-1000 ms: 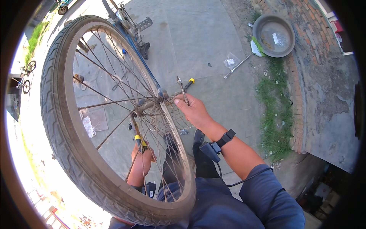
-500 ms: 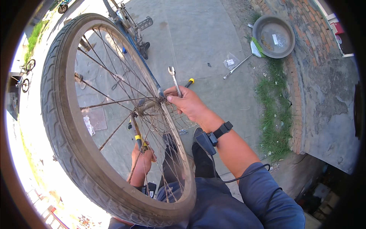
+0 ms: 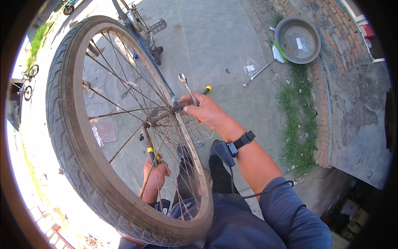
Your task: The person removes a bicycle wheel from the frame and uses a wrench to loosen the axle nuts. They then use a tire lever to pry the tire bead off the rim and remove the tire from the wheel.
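A bicycle wheel with a dusty, treaded tyre stands tilted before me, fixed by its hub to the bicycle's blue frame. My right hand is at the near end of the axle, thumb and fingers closed around the nut area. An open-ended wrench is held in the same hand, its jaws pointing up and away. Beyond the spokes, my left hand grips a tool with a yellow-and-black handle; spokes partly cover it, and its kind is unclear.
On the concrete behind my right hand lies another yellow-and-black handle. Farther right are a plastic bag, a broom and a grey basin. Grass runs along the brick edge. My shoes are below the wheel.
The wrench's jaws have tipped a little to the left in my right hand, which has shifted slightly. The wheel has barely moved rightward. My left hand looks the same.
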The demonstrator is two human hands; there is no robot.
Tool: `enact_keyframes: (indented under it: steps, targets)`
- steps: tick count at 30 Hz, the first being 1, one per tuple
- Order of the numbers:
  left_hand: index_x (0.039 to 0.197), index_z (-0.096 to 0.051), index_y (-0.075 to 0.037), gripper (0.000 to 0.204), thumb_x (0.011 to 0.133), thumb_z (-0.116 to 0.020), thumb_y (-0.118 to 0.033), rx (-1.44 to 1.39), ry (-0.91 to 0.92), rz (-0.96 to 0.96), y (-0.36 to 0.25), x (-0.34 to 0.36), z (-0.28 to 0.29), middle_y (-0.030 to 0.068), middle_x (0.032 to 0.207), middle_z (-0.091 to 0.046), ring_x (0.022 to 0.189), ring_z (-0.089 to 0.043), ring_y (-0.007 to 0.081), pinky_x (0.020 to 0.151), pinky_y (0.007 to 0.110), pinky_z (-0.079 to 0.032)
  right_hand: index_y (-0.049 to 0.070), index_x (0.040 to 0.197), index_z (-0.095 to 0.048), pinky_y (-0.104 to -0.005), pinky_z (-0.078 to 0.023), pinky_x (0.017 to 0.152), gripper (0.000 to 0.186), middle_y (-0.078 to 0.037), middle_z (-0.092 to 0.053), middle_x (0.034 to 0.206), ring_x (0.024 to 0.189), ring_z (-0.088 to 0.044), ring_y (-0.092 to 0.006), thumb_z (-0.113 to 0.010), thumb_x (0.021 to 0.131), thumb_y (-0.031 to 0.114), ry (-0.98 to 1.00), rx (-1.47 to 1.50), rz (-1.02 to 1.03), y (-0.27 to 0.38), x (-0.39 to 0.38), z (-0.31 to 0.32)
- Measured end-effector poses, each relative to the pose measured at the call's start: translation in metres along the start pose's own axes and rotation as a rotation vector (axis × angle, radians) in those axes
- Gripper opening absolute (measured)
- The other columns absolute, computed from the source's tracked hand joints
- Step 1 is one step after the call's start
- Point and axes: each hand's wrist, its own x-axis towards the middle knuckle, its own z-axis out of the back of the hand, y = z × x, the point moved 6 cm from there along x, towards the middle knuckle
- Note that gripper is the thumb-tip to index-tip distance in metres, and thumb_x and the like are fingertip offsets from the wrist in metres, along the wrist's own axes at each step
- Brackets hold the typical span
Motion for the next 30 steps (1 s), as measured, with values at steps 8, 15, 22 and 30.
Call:
enact_keyframes:
  steps: [8, 15, 22, 30]
  targets:
    - [0.123, -0.048, -0.003, 0.033, 0.091, -0.052, -0.001, -0.002, -0.010, 0.006, -0.004, -0.001, -0.002, 0.0077, 0.083, -0.060, 0.064, -0.066, 0.0210, 0.057, 0.035, -0.057, 0.006, 0.117, -0.068, -0.0248, -0.039, 0.051, 0.029, 0.003, -0.059, 0.088, 0.066, -0.049, -0.0050, -0.073, 0.100, 0.028, 0.027, -0.108, -0.113, -0.009, 0.010, 0.005]
    - [0.118, -0.052, -0.001, 0.031, 0.088, -0.053, -0.005, -0.020, -0.033, -0.007, -0.006, -0.003, -0.002, 0.0091, 0.081, -0.062, 0.063, -0.067, 0.0205, 0.056, 0.035, -0.055, 0.006, 0.114, -0.068, -0.0254, -0.039, 0.049, 0.025, 0.002, -0.061, 0.087, 0.063, -0.048, -0.0048, -0.073, 0.100, 0.026, 0.045, -0.011, -0.092, 0.001, 0.004, 0.003]
    - [0.118, -0.052, -0.001, 0.032, 0.087, -0.053, -0.004, -0.029, -0.038, 0.001, -0.009, -0.005, -0.004, 0.0088, 0.080, -0.062, 0.063, -0.067, 0.0201, 0.056, 0.034, -0.055, 0.007, 0.118, -0.068, -0.0245, -0.043, 0.052, 0.024, 0.000, -0.065, 0.098, 0.069, -0.053, -0.0046, -0.073, 0.099, 0.021, 0.071, -0.070, -0.080, -0.006, 0.012, 0.006]
    - [0.116, -0.053, 0.000, 0.031, 0.085, -0.055, -0.007, -0.044, -0.043, -0.006, -0.009, -0.005, -0.004, 0.0090, 0.079, -0.062, 0.063, -0.067, 0.0200, 0.057, 0.034, -0.055, 0.008, 0.118, -0.069, -0.0252, -0.041, 0.052, 0.022, 0.004, -0.061, 0.086, 0.068, -0.052, -0.0056, -0.072, 0.097, 0.016, 0.089, 0.064, -0.052, 0.003, 0.003, 0.015]
